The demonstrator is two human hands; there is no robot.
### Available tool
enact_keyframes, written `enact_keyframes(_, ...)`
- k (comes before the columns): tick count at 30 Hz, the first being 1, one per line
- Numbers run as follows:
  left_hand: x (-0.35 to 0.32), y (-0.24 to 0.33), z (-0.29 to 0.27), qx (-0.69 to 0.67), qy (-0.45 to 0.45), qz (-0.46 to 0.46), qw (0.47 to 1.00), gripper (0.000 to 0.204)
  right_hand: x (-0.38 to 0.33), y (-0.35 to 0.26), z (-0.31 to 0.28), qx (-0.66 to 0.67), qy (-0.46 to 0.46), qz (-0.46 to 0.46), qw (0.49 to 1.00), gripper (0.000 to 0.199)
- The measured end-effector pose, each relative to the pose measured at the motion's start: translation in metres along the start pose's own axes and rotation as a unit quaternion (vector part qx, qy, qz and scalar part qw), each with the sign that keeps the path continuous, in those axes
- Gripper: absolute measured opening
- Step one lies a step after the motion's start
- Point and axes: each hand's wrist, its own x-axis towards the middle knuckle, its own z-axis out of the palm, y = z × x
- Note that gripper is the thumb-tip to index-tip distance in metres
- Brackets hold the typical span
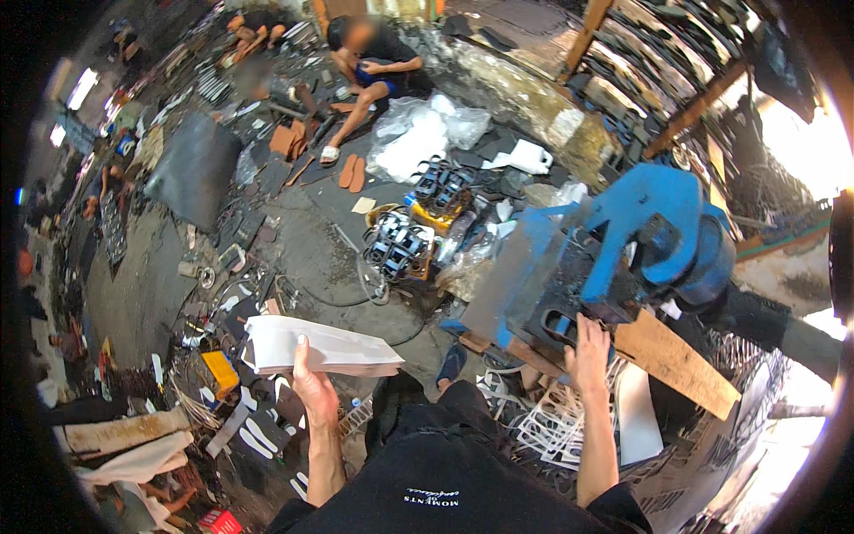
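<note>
My left hand (313, 389) grips a stack of pale, thin sheets (325, 347), thumb on top. The stack is held level in front of my body, left of centre. On the right, my right hand (589, 358) reaches to the near edge of a blue press machine (636, 240), its fingers stretched out and nothing visible in them. Just beside its fingertips, a dark loop-shaped cutting die (559, 326) lies on the machine's dark bed. Whether the fingertips touch the die or the bed, I cannot tell.
A wooden board (676, 360) juts out right of my right hand. Below the machine lie cut-out white sheet scraps (556, 418). Ahead are sandal uppers (400, 245) in piles and white plastic bags (422, 138). A person (374, 67) sits farther off. Scraps litter the left floor.
</note>
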Motion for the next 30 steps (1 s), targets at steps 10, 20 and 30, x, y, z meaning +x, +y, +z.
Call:
enact_keyframes(10, 0.097, 0.05, -0.104, -0.034, 0.109, 0.039, 0.993, 0.046, 0.031, -0.187, -0.032, 0.057, -0.05, -0.048, 0.996, 0.063)
enact_keyframes(20, 0.149, 0.05, -0.155, 0.119, 0.252, 0.028, 0.96, 0.049, 0.214, -0.393, 0.291, 0.045, -0.145, -0.148, 0.977, 0.062)
enact_keyframes(30, 0.084, -0.012, -0.309, 0.395, 0.383, -0.009, 0.835, 0.051, 0.297, -0.393, 0.418, -0.038, -0.015, -0.227, 0.973, 0.059)
